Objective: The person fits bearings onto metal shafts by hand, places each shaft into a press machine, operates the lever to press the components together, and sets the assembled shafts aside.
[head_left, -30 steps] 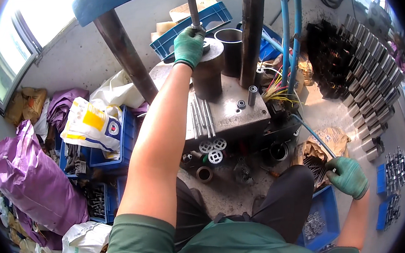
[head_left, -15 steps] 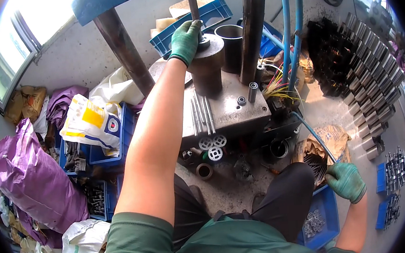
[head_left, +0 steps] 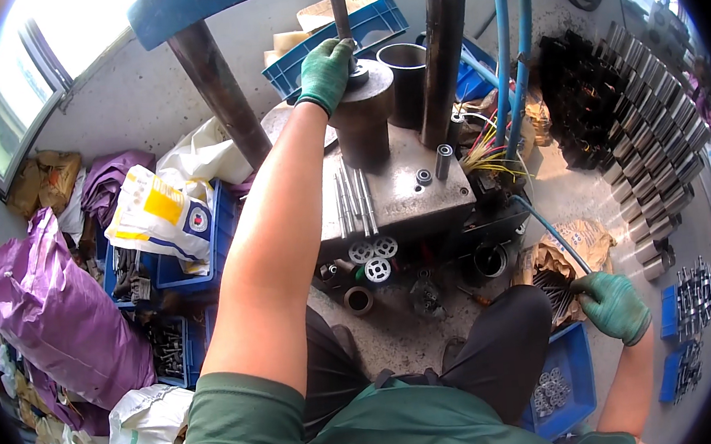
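My left hand (head_left: 327, 76), in a green glove, reaches forward with its fingers closed round the lower part of an upright metal rod (head_left: 339, 10). Part of the rod is hidden by the fingers. Under it, a dark ring (head_left: 357, 77) rests on top of a thick steel cylinder (head_left: 364, 128), which stands on the press table (head_left: 409, 205). To the right, my right hand (head_left: 614, 308), also gloved, is wrapped round the end of a long blue lever (head_left: 553, 232). Several slim shafts (head_left: 355, 197) lie on the press table beside a bearing (head_left: 424, 177) and a short upright tube (head_left: 444, 162).
Two press columns (head_left: 221, 90) flank the cylinder. Blue hoses (head_left: 500, 57) hang at the right, near loose coloured wires (head_left: 489, 155). Rows of metal sleeves (head_left: 652, 137) stand at far right. A blue bin (head_left: 584, 371) holds small parts. Purple sacks (head_left: 63, 315) crowd the left.
My right hand has moved a little forward and to the right, and the lever's end has shifted with it. My left hand stays almost where it was on the rod.
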Tool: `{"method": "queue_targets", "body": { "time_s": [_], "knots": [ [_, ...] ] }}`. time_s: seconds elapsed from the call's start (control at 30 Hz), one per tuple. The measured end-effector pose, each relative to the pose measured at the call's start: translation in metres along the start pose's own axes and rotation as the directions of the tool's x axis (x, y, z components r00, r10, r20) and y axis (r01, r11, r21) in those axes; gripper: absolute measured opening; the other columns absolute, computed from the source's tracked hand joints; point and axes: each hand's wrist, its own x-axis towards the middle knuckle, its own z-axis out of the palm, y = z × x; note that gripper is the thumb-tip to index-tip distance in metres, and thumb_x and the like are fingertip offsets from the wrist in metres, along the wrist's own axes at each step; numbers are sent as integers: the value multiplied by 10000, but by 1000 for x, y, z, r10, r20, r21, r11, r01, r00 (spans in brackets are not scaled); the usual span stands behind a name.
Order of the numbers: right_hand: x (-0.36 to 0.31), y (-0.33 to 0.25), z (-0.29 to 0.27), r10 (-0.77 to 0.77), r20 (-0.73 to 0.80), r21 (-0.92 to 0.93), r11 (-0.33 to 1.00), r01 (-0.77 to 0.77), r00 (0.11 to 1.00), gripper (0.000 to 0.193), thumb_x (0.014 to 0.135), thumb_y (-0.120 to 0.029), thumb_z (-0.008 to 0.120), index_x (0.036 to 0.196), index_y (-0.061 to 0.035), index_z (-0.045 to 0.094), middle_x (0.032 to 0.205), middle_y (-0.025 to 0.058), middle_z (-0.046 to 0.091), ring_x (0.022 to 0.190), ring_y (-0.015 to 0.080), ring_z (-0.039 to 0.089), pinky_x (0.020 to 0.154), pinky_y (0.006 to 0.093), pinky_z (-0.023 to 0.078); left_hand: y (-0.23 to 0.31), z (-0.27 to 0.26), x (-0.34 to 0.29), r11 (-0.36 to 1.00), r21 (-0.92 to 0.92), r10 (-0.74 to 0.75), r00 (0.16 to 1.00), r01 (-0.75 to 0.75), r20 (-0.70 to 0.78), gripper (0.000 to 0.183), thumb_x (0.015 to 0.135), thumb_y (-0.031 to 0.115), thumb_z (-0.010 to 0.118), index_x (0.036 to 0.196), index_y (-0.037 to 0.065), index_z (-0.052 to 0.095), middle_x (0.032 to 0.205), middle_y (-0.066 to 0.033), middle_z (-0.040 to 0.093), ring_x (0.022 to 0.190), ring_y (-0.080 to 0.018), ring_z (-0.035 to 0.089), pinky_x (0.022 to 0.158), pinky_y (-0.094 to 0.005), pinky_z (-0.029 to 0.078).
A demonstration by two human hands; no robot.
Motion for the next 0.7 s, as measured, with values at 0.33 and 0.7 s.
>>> {"method": "queue_targets", "body": {
  "time_s": [0.33, 0.7],
  "knots": [
    [2, 4, -1, -16, -71, 37, 999, 18, 997, 269, 888, -99, 648, 1118, -5, 751, 1042, 232, 739, 946, 407, 721, 860, 455, 579, -1, -1, 0, 998, 53, 28, 1000, -28, -10, 304, 1003, 294, 635, 1079, 35, 775, 826, -69, 727, 760, -155, 659, 762, -310, 512],
    [96, 1, -64, -152, -760, -151, 987, 57, 632, 185, 1008, -115, 671, 1128, 22, 704, 1025, 173, 744, 931, 298, 741, 840, 379, 585, -7, 6, 2, 998, -59, 32, 999, -30, 27, 289, 1040, 258, 628, 1205, 35, 710, 927, -45, 729, 825, -123, 651, 792, -294, 528]
  ]
}}
